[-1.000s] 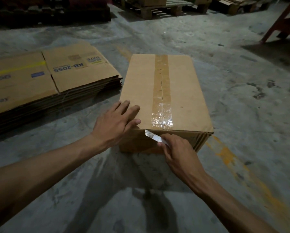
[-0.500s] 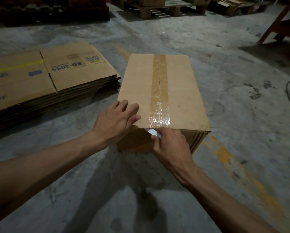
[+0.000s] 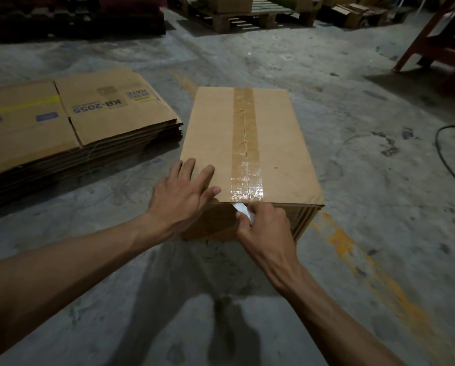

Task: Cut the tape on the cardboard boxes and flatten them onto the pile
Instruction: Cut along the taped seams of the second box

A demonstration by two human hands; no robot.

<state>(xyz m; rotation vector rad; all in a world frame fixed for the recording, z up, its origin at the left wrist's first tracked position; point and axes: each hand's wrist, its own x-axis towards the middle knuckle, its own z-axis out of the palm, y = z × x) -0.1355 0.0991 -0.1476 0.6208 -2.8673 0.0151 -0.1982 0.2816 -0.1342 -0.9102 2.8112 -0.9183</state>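
A closed brown cardboard box [image 3: 282, 143] stands on the concrete floor in front of me. A strip of tape [image 3: 245, 143] runs down the middle of its top and shines near the close edge. My left hand [image 3: 181, 195] lies flat with spread fingers on the box's near left corner. My right hand [image 3: 264, 224] grips a small knife with a pale blade [image 3: 241, 208]; the blade tip meets the tape at the top's near edge. To the left lies the pile of flattened boxes [image 3: 70, 128], the top one printed KB-2055.
Wooden pallets [image 3: 247, 17] with cartons stand at the back. An orange-red frame [image 3: 437, 40] rises at the far right, and a black cable [image 3: 448, 165] curves along the right edge. A worn yellow line [image 3: 353, 257] crosses the floor right of the box.
My right hand has moved up from below the box's front edge, bringing the blade to the tape at the near edge. My left hand has stayed pressed on the box.
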